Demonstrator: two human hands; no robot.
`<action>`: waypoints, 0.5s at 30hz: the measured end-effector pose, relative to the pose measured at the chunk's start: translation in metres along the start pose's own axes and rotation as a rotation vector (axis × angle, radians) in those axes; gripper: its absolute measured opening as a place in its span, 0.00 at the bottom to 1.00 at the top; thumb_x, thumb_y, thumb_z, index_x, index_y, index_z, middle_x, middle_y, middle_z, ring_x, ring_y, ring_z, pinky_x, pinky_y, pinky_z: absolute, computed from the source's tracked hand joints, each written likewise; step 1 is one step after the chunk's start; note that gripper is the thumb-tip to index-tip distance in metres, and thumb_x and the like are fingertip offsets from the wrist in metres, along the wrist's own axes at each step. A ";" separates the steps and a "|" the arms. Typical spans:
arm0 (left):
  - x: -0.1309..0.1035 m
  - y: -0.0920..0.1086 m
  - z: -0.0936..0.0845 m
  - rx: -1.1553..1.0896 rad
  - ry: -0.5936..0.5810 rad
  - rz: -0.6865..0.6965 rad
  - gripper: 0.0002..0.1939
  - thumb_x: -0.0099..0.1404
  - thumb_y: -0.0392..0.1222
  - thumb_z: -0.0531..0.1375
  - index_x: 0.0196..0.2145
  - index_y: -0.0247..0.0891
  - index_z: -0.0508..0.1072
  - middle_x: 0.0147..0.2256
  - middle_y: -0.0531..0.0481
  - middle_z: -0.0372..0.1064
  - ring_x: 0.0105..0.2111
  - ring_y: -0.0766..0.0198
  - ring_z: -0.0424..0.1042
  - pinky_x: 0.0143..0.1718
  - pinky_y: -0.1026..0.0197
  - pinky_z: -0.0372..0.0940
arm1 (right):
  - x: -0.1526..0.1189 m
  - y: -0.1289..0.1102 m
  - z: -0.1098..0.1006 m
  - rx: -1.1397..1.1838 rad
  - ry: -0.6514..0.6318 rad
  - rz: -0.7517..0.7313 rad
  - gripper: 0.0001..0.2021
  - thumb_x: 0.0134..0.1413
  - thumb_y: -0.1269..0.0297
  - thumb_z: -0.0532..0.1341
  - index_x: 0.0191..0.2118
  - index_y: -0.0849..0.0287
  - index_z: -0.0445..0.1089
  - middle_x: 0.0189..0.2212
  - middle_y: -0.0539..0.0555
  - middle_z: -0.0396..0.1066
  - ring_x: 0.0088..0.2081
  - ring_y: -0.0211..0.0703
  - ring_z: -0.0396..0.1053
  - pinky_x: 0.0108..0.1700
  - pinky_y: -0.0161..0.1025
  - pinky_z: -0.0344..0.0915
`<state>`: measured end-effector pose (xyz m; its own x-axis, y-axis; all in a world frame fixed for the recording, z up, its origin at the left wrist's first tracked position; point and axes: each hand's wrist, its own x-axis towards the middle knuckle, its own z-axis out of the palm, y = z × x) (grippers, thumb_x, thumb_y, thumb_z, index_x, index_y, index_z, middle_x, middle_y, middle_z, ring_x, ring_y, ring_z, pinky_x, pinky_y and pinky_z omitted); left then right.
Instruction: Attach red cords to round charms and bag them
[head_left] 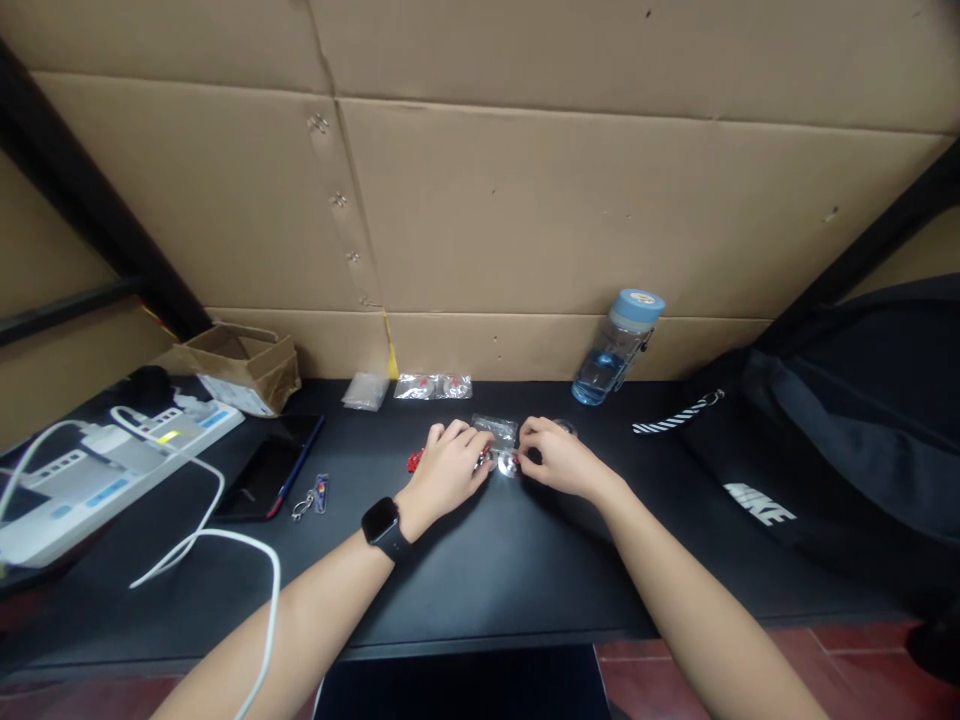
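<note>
My left hand, with a black watch on its wrist, curls its fingers around a small red and silver piece that is mostly hidden. My right hand is closed in a pinch close by; a bit of red shows at its fingertips, too small to name. Between the hands lies a shiny round disc on the black desk. Just behind it rests a clear plastic packet. A red beaded-looking bunch pokes out left of my left hand. Something dark and rounded is partly hidden behind my right hand.
Clear packets with round pieces and a whitish packet lie along the cardboard wall. Around them are a water bottle, striped strap, black bag, keychain, tablet, small box and power strip with white cables.
</note>
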<state>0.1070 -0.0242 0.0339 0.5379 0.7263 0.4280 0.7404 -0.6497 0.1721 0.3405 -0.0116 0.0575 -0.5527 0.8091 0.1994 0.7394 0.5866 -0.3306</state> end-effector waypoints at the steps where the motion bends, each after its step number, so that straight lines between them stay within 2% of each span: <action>1: 0.000 0.000 0.000 -0.001 0.003 -0.002 0.13 0.71 0.41 0.59 0.53 0.42 0.71 0.44 0.45 0.75 0.48 0.51 0.66 0.45 0.49 0.54 | 0.000 -0.001 -0.001 0.006 -0.010 -0.005 0.06 0.58 0.68 0.63 0.30 0.57 0.74 0.38 0.55 0.71 0.41 0.46 0.70 0.47 0.43 0.66; 6: -0.001 -0.001 0.000 0.009 -0.027 0.015 0.05 0.71 0.40 0.58 0.42 0.41 0.74 0.40 0.46 0.75 0.47 0.51 0.66 0.44 0.49 0.53 | -0.003 -0.003 -0.005 0.043 -0.078 -0.030 0.07 0.55 0.69 0.65 0.27 0.58 0.72 0.38 0.55 0.72 0.40 0.45 0.71 0.46 0.42 0.66; 15: -0.004 0.009 -0.008 -0.014 -0.039 -0.037 0.05 0.68 0.38 0.59 0.32 0.41 0.72 0.32 0.48 0.75 0.41 0.53 0.67 0.42 0.48 0.52 | -0.008 -0.010 -0.011 -0.011 -0.096 -0.056 0.06 0.57 0.68 0.63 0.29 0.57 0.74 0.39 0.56 0.73 0.41 0.47 0.71 0.45 0.42 0.66</action>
<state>0.1084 -0.0347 0.0414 0.5256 0.7581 0.3860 0.7546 -0.6250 0.1999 0.3416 -0.0230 0.0691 -0.6274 0.7681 0.1282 0.7099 0.6318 -0.3112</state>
